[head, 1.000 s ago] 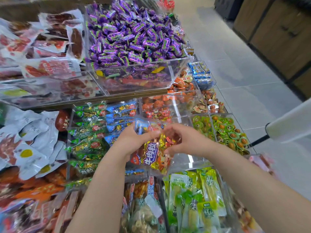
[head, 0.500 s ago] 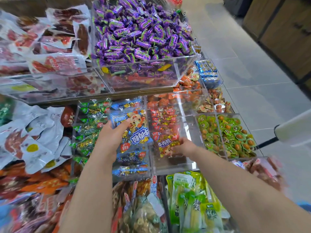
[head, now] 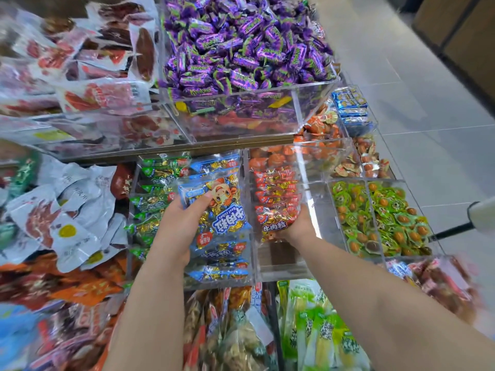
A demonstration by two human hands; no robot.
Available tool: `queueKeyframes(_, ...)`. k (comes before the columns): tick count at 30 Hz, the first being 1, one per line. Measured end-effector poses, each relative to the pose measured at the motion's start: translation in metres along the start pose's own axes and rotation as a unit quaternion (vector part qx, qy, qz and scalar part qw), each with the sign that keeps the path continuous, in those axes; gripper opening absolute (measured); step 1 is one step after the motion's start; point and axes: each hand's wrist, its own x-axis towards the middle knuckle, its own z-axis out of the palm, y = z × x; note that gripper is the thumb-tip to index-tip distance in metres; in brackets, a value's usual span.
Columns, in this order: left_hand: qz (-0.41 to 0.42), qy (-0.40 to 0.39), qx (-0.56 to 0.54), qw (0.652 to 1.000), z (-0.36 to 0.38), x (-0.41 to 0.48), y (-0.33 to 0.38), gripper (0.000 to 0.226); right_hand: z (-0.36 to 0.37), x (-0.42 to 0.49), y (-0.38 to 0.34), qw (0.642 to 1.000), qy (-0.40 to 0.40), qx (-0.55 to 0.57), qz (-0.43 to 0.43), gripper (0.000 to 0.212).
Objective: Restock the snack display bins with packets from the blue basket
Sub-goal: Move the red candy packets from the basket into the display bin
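I'm standing in a snack shop. Clear acrylic display bins are overflowing with purple-wrapped candies and green-wrapped sweets.

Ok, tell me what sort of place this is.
Most likely a shop's snack section. Clear acrylic bins hold sorted goods: a heap of purple-wrapped candies, rows of identical blue packets and red packets. A tiled aisle floor runs alongside.

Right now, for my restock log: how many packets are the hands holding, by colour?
blue packet: 1, gripped by the left hand
red packet: 1, held by the right hand at the front of its row
Total: 2
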Motion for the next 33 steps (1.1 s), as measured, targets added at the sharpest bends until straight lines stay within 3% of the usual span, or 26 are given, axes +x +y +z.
queueKeyframes(3, 0.002, -0.014, -0.022, 1.0, -0.001, -0.003, 0.001, 0.036, -0.012, -0.004, 0.005, 0.997, -0.049, -0.061, 0.025, 0.129)
queueKeyframes(6, -0.018, -0.031, -0.04, 0.999, -0.002, -0.004, 0.0, 0.046, -0.019, -0.012, 0.008, 0.996, -0.073, 0.007, 0.055, 0.136)
queueKeyframes(8, -0.005, -0.057, -0.039, 0.998, -0.003, -0.006, 0.0, 0.03, -0.019, -0.021, 0.008, 0.993, -0.076, 0.046, 0.076, 0.135)
queueKeyframes(11, 0.027, -0.095, -0.02, 0.995, -0.008, -0.011, 0.005, 0.024, -0.028, -0.037, -0.002, 0.996, -0.039, 0.016, 0.075, 0.123)
queueKeyframes(13, 0.076, -0.121, 0.063, 0.988, -0.015, -0.013, 0.009, 0.019, -0.04, -0.051, -0.016, 1.0, 0.028, 0.005, 0.012, 0.092)
queueKeyframes(15, 0.113, -0.16, 0.166, 0.967, -0.021, -0.014, 0.013, 0.029, -0.052, -0.072, -0.039, 0.987, 0.083, 0.031, -0.132, 0.056)
queueKeyframes(16, 0.118, -0.176, 0.207, 0.955, -0.022, -0.015, 0.016, 0.026, -0.057, -0.084, -0.051, 0.975, 0.066, 0.075, -0.198, 0.045)
queueKeyframes(18, 0.125, -0.223, 0.279, 0.926, -0.019, -0.021, 0.026, 0.014, -0.064, -0.11, -0.076, 0.947, -0.05, 0.128, -0.29, 0.043)
queueKeyframes(20, 0.145, -0.26, 0.333, 0.895, -0.013, -0.024, 0.033, 0.013, -0.064, -0.133, -0.096, 0.926, -0.167, 0.062, -0.334, 0.054)
queueKeyframes(22, 0.158, -0.272, 0.346, 0.884, -0.01, -0.026, 0.038, 0.013, -0.057, -0.145, -0.106, 0.908, -0.205, -0.031, -0.363, 0.051)
queueKeyframes(24, 0.156, -0.241, 0.329, 0.9, -0.013, -0.027, 0.042, 0.023, -0.048, -0.15, -0.108, 0.909, -0.211, -0.052, -0.356, 0.037)
queueKeyframes(26, 0.154, -0.209, 0.25, 0.933, -0.024, -0.027, 0.042, 0.028, -0.045, -0.152, -0.105, 0.931, -0.196, -0.021, -0.306, 0.03)
queueKeyframes(28, 0.129, -0.193, 0.121, 0.965, -0.039, -0.025, 0.036, 0.043, -0.043, -0.152, -0.099, 0.951, -0.184, 0.123, -0.214, 0.03)
queueKeyframes(30, 0.101, -0.208, 0.08, 0.97, -0.047, -0.027, 0.026, 0.056, -0.035, -0.157, -0.094, 0.91, -0.219, 0.327, -0.13, 0.03)
queueKeyframes(31, 0.096, -0.224, 0.095, 0.965, -0.046, -0.029, 0.021, 0.058, -0.03, -0.162, -0.094, 0.887, -0.238, 0.379, -0.116, 0.028)
queueKeyframes(33, 0.103, -0.242, 0.106, 0.959, -0.042, -0.031, 0.011, 0.051, -0.022, -0.17, -0.093, 0.874, -0.267, 0.387, -0.125, 0.018)
